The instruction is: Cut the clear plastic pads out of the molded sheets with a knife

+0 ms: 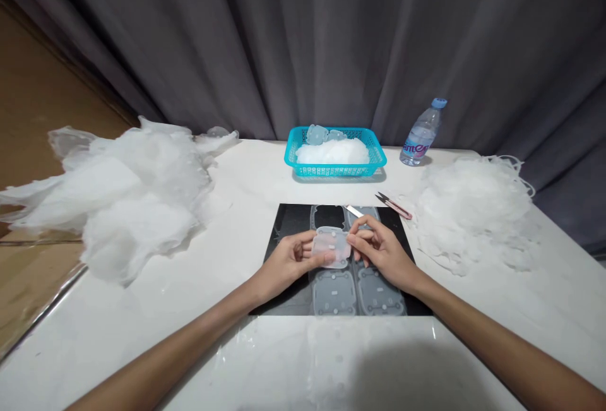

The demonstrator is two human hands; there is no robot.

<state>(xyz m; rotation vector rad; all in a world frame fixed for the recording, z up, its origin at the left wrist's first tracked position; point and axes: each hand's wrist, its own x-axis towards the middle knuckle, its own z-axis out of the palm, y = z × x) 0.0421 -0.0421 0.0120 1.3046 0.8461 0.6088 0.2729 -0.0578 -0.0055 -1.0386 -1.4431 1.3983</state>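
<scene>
My left hand (296, 256) grips a translucent, rounded-square rubbery piece (332, 240), thumb in front and fingers behind, raised above a black mat (293, 300). At the piece's right edge, my right hand (376, 247) is closed, thumb and forefinger pinching there. A slim white tool (354, 211) shows just beyond the right forefinger; whether that hand holds it I cannot tell. Beneath both hands lies a translucent moulded sheet (358, 291) bearing several similar rounded-square shapes. Near its far left, one outline (329, 216) is open, with black mat showing through.
At the back stands a turquoise basket (336, 171) containing similar pieces and white material. Pink-handled thread snips (395, 205) lie beyond the mat's right side, near a water bottle (421, 135). White heaps flank the mat, a sheet-like one (142, 177) left and a stringy one (476, 209) right.
</scene>
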